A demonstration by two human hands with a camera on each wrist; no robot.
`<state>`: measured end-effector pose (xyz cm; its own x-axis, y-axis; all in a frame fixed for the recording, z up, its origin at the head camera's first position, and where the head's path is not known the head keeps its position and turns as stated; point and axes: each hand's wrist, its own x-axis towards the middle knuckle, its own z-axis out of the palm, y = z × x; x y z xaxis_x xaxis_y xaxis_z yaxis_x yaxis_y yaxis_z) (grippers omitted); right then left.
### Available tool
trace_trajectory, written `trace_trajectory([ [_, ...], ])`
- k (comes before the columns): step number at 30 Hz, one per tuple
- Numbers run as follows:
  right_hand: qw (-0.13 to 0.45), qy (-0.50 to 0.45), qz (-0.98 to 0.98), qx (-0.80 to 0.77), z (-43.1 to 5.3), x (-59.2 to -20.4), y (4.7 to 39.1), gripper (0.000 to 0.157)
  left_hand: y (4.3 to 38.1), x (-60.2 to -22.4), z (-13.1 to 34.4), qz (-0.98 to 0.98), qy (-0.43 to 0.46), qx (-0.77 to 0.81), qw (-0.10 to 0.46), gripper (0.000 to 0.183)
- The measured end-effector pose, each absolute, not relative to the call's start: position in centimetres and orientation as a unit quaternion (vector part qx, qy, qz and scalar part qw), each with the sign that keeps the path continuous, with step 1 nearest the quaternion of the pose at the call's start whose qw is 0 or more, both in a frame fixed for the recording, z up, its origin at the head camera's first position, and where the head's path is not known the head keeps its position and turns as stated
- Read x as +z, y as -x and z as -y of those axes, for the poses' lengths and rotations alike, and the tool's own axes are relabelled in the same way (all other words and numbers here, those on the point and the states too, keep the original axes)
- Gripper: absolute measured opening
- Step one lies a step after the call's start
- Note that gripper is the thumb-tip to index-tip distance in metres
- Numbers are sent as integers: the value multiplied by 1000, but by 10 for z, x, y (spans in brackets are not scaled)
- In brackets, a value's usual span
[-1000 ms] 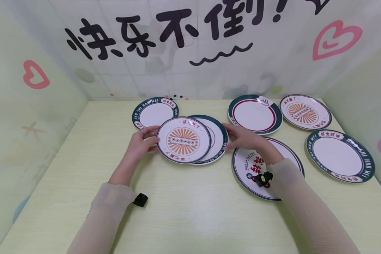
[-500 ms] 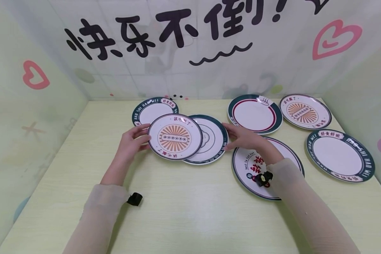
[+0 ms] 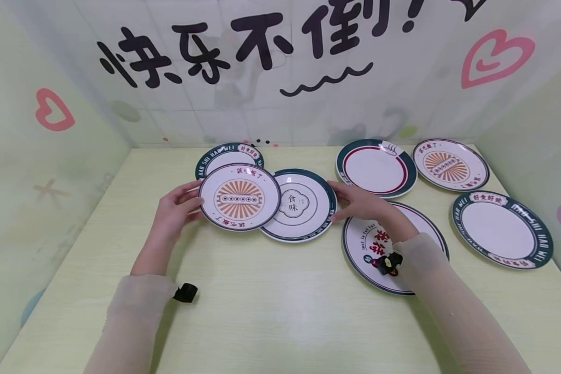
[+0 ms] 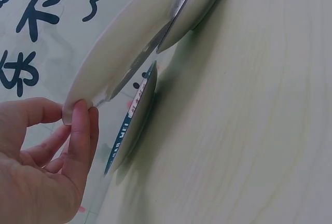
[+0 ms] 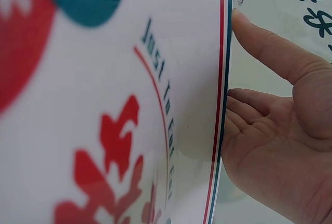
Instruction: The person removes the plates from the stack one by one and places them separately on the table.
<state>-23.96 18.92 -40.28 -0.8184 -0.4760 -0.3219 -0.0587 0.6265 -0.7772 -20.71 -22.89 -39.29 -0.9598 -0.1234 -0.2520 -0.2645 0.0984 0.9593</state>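
Note:
My left hand [image 3: 175, 213] pinches the left rim of a white plate [image 3: 240, 197] with an orange sunburst print. In the left wrist view the pale underside of that sunburst plate [image 4: 122, 37] shows, tilted, with thumb and fingers at its edge. Its right side overlaps a green-rimmed plate [image 3: 308, 221] with a flower-shaped emblem. At the right rim of this second plate, my right hand [image 3: 360, 201] grips with thumb in front and fingers behind. In the right wrist view the large plate with red characters [image 5: 192, 79] hides the right fingertips.
Behind the sunburst plate lies another green-rimmed plate [image 3: 226, 156], partly covered. Under my right forearm is the large red-lettered plate [image 3: 360, 259]. Further right lie a red-ringed plate [image 3: 376, 169], a second sunburst plate [image 3: 450, 163] and a lettered green-rimmed plate [image 3: 500, 228]. Printed walls enclose the table [image 3: 262, 301].
My left hand has drawn the sunburst plate leftward, uncovering the emblem of the plate beneath and covering more of the back-left plate. The right hand has stayed in place.

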Motion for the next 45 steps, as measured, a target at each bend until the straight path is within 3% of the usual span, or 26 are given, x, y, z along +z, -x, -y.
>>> trace_trajectory([
  [24,257,147,-871,-392,-190,-403,239,96,193,-382,289,-587,191,785,-40,60],
  [35,257,153,-870,-391,-190,-403,240,96,193,-381,305,-521,261,806,-99,59],
  [45,259,153,-868,-396,-188,-401,240,97,200,-383,320,-492,300,809,-120,59],
])
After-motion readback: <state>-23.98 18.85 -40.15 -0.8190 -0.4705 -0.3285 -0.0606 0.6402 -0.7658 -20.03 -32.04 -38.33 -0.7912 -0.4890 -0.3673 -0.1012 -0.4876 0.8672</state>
